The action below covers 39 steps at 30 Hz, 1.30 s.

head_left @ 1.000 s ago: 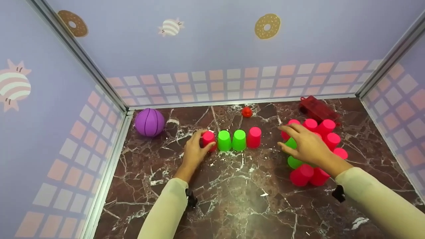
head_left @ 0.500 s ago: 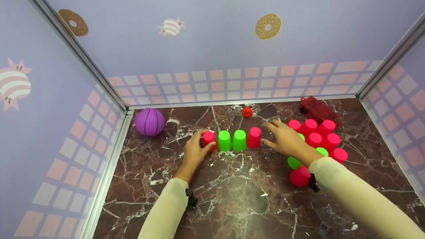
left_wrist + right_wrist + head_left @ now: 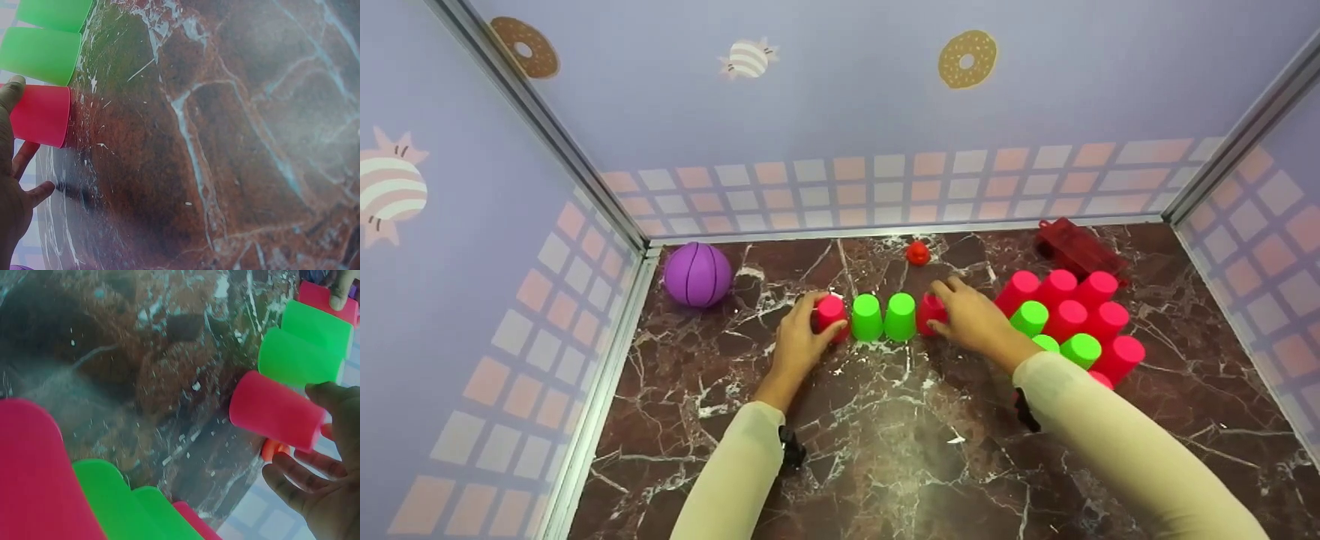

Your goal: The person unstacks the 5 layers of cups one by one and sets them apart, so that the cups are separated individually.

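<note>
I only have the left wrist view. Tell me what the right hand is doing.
Observer: The right hand reaches the pink cup at the right end of the row; its fingers curl at that cup's top.
Operator: Give me the full row.
Observer: Four upside-down cups: pink cup at the left end, two green cups, then that right-end pink one.
Operator: Report what lies beyond the row.
Observer: A cluster of pink and green cups sits to the right, a purple ball to the left.
</note>
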Available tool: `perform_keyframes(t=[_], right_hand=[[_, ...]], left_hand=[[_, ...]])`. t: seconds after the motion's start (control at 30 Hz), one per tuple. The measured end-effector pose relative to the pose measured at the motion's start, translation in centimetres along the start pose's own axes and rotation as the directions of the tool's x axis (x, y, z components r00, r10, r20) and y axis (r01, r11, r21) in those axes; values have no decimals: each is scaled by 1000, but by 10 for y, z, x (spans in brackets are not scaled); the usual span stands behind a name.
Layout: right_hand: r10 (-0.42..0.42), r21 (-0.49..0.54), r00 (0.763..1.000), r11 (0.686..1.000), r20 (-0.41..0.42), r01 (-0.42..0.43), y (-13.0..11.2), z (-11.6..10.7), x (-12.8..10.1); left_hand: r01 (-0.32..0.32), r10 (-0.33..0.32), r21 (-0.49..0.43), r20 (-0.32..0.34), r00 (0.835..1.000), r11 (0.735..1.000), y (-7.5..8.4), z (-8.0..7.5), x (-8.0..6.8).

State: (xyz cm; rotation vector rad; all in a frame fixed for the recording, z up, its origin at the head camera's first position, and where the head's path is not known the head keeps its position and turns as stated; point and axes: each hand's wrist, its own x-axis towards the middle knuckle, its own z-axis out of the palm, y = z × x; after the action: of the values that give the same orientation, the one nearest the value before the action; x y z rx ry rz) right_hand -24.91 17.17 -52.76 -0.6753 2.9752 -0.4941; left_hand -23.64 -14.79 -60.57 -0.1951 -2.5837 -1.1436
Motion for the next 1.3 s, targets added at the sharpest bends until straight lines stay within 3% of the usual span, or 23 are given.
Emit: perform_keyframes(t=[0.2, 0.47, 0.63, 0.83, 1.1, 1.3], right_hand=[[50, 50, 996, 998, -80, -46, -3, 15, 2], [61, 114, 988, 992, -145, -44, 0, 26, 4], [80, 133, 985, 989, -151, -60, 9, 22, 2], [156, 152, 979, 979, -132, -135, 25, 8, 3], [175, 138, 962, 979, -208, -148, 50, 3, 2], [217, 145, 963, 970, -160, -195, 56, 2, 0]], left_hand=[[7, -7, 4, 3, 1000, 1000, -1, 1, 0], [-2, 2, 10, -3, 1000, 1000, -2, 1, 0], [-10, 10, 5, 0, 1000, 1000, -1, 1, 0], [-2, 2, -8, -6, 1000, 1000, -1, 1, 0], [-1, 1, -5, -8, 1000, 1000, -2, 0, -1], [6, -6, -4, -1, 1000, 1000, -1, 1, -1]])
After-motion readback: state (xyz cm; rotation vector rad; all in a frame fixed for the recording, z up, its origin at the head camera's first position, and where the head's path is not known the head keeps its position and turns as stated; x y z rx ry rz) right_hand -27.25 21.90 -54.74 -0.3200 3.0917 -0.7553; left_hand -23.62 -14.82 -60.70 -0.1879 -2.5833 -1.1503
